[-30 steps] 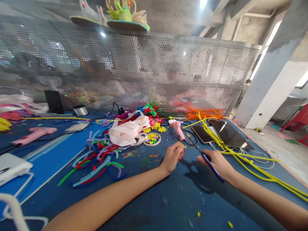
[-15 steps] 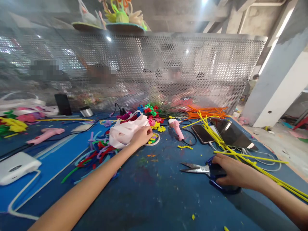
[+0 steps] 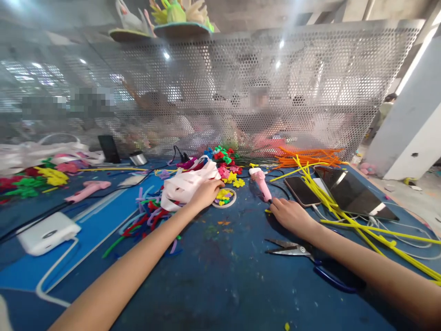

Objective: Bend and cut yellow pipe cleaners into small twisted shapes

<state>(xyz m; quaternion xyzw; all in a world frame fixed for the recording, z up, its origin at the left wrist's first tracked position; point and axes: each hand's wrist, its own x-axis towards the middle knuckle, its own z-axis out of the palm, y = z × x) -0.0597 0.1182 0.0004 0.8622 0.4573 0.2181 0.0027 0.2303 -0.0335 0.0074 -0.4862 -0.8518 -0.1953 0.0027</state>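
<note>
the left hand (image 3: 208, 193) has a round dish (image 3: 234, 198) at four o'clock, the right hand (image 3: 292, 216) a pink glue gun (image 3: 262, 186) at ten, scissors (image 3: 302, 250) at six, and whether either's fingers pinch anything i cannot tell.

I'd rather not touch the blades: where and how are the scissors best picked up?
Probably by the blue handles, coming from the right with the right hand: the scissors lie with blades parted and pointing left, handles toward the right, partly hidden by the right forearm.
</note>
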